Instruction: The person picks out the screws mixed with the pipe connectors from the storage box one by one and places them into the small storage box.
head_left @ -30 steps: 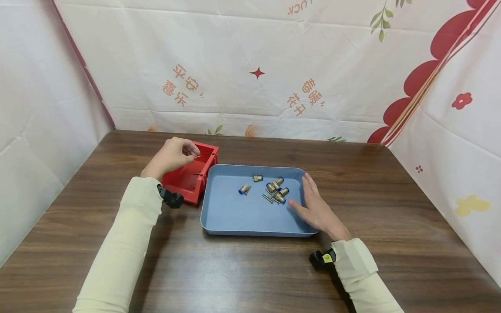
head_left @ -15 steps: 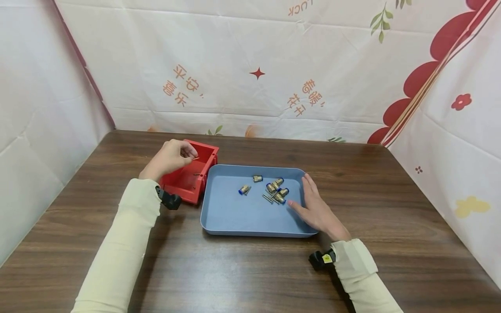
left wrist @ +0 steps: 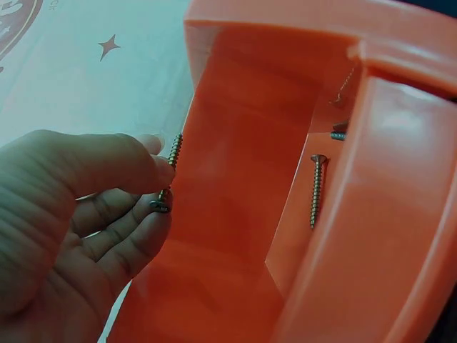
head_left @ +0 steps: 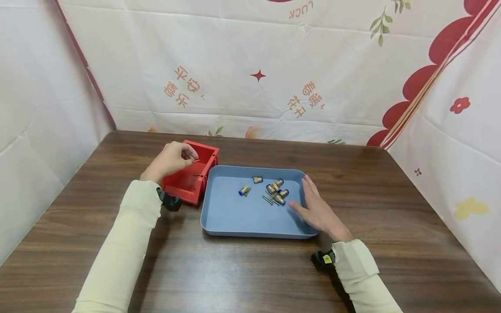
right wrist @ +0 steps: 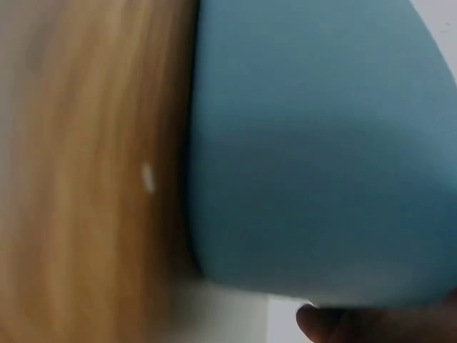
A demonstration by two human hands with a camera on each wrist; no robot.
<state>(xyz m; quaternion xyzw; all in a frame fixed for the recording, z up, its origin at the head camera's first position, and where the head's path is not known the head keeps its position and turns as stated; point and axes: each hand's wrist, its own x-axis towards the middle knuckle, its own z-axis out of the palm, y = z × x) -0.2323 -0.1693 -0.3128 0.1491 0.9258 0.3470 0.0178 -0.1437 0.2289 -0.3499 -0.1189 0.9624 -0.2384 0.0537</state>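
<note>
My left hand (head_left: 167, 160) is over the red bin (head_left: 182, 180) and pinches a screw (left wrist: 176, 148) between thumb and fingers, its point up and its head down in the left wrist view. A second screw (left wrist: 316, 189) lies inside the bin by the wall, with other small metal pieces near the corner. My right hand (head_left: 318, 212) rests on the right rim of the blue tray (head_left: 235, 215), fingers extended. Several brass fittings with blue collars (head_left: 275, 186) and a few loose screws (head_left: 267, 199) lie in the tray, close to the right thumb.
Bin and tray stand side by side on a dark wood table (head_left: 235, 274). A white printed cloth (head_left: 235, 48) hangs behind the table and along both sides. In the right wrist view the tray's outer wall (right wrist: 307, 157) fills most of the picture.
My left hand has sunk slightly over the bin, still pinching the screw. The right hand stays on the tray's rim, and the tray's contents look the same.
</note>
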